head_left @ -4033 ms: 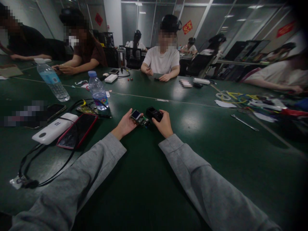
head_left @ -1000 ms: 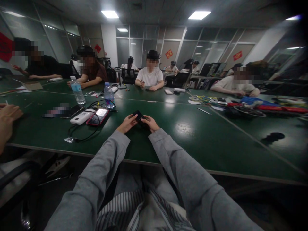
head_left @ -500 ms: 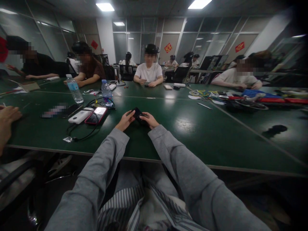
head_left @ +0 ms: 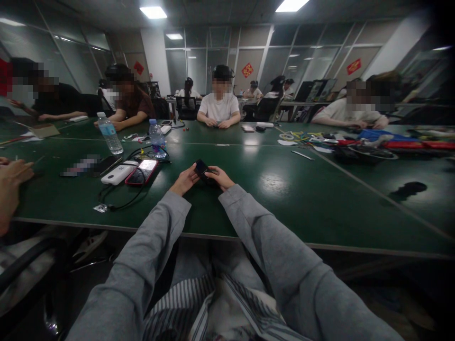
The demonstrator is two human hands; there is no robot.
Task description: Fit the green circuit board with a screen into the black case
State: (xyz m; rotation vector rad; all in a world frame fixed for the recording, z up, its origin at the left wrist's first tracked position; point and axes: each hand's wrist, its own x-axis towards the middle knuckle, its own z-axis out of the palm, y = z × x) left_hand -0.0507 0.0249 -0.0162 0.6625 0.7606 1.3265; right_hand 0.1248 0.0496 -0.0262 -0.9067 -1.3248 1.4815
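Between my hands is a small black handheld device [head_left: 201,167] with a dark screen, tilted a little above the table. My left hand [head_left: 185,180] grips its left side, with the thumb along the edge. On the other side my right hand [head_left: 221,178] is closed on it, thumb and fingertips at the lower right of its face. Fingers hide its underside and part of its right end. No bare circuit board shows now; whether one sits inside the black casing I cannot tell.
Left of my hands lie a red-edged phone [head_left: 142,172], a white power bank [head_left: 119,173] and a black cable [head_left: 133,201]. Two water bottles [head_left: 157,138] stand behind. Tangled cables [head_left: 302,137] and a pen-like rod [head_left: 303,155] lie right. A co-worker's hand [head_left: 16,173] is far left.
Four seconds ago my left hand held a circuit board with a screen and my right a black casing; now both hold one black device. Lately my hands barely moved; my head view tilted up.
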